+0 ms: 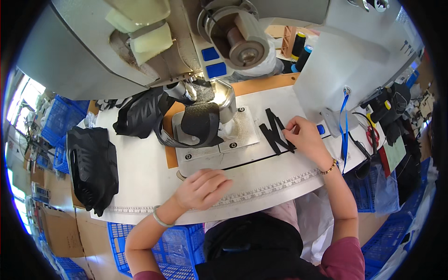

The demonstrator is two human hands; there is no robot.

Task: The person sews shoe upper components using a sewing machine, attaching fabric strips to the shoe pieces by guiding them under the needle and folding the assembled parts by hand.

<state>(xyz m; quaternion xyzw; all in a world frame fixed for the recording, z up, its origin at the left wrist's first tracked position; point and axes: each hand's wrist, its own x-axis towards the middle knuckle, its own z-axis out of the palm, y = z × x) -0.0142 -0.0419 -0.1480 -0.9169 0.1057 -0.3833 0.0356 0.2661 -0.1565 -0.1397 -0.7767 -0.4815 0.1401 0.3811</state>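
My right hand [303, 137] is at the black strips [269, 139], which lie loosely crossed on the white counter [140, 179], right of the metal plate [245, 135]; I cannot tell whether its fingers are clamped on one. My left hand [203, 189] hovers near the counter's front edge, fingers loosely curled; whether they grip anything I cannot tell. A black shoe upper [142, 114] sits by the sewing machine [359, 51].

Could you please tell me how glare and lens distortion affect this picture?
Head view: the window at the left rim is washed out; head view: the metal cylinder has a bright glare; head view: the measuring scale bends into a curve; head view: the black strips remain readable.
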